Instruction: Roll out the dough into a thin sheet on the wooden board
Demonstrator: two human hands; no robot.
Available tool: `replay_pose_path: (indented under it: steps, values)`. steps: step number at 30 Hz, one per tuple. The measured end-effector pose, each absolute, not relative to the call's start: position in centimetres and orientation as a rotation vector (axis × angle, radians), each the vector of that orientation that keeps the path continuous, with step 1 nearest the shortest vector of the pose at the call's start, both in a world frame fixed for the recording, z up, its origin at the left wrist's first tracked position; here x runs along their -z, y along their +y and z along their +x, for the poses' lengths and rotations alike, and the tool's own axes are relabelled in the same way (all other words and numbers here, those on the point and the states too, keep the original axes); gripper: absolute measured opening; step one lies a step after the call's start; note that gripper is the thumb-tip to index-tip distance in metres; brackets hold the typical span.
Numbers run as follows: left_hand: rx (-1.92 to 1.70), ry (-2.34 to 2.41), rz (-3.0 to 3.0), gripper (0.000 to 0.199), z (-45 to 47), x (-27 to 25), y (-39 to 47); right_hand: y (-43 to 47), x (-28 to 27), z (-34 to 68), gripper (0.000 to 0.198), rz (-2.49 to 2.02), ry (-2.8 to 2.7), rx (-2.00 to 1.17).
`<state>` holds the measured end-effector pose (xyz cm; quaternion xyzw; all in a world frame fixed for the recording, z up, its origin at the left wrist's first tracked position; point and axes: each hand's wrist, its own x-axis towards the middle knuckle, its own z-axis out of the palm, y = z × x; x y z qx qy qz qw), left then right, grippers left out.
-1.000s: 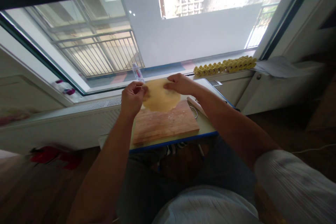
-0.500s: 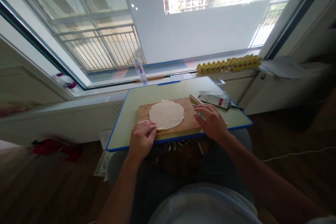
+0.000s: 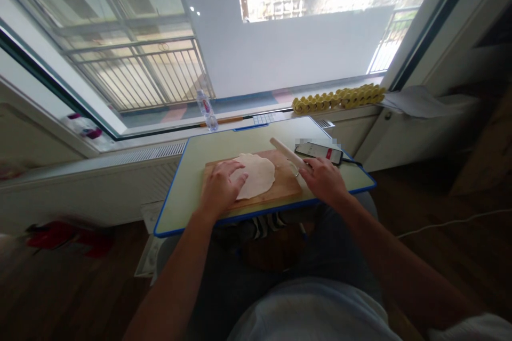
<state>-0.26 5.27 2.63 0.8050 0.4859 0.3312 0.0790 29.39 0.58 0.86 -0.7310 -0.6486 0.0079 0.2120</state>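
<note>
A flat, roughly round sheet of dough (image 3: 259, 175) lies on a wooden cutting board (image 3: 285, 187). My left hand (image 3: 224, 181) is over the dough's left edge, its fingers apart and holding nothing; whether it presses on the dough I cannot tell. To the right of the board, my right hand (image 3: 323, 177) is closed around the near part of a pale rolling pin (image 3: 285, 150). The pin's far end points up and left over the board's back right corner. A thin ring-shaped item (image 3: 295, 169) shows beside the pin, partly hidden.
The board rests on a small blue-edged table (image 3: 172, 205). A phone (image 3: 320, 152) with a cable lies at its right. On the windowsill behind are a clear plastic bottle (image 3: 207, 112), a white keyboard-like item (image 3: 264, 118) and yellow egg trays (image 3: 338, 99).
My right hand has taken hold of the rolling pin and lifted it from beside the phone toward the board. My left hand has moved from the board's front left edge onto or over the dough.
</note>
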Motion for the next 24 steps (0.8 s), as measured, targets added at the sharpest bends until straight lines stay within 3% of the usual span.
replay_pose_path:
  steps: [5,13,24]
  values:
    - [-1.008,1.407,2.438,0.04,2.2,-2.6,5.4,-1.5,-1.4,26.9,0.032,-1.817,-2.062,-0.108]
    - [-0.454,1.5,2.464,0.055,5.1,-0.6,5.6,-3.0,-0.9,26.6,0.035,-1.969,-1.988,0.047]
    - [-0.326,1.474,2.522,0.057,7.0,-1.1,9.5,-1.3,-0.7,26.7,0.043,-2.092,-1.91,0.114]
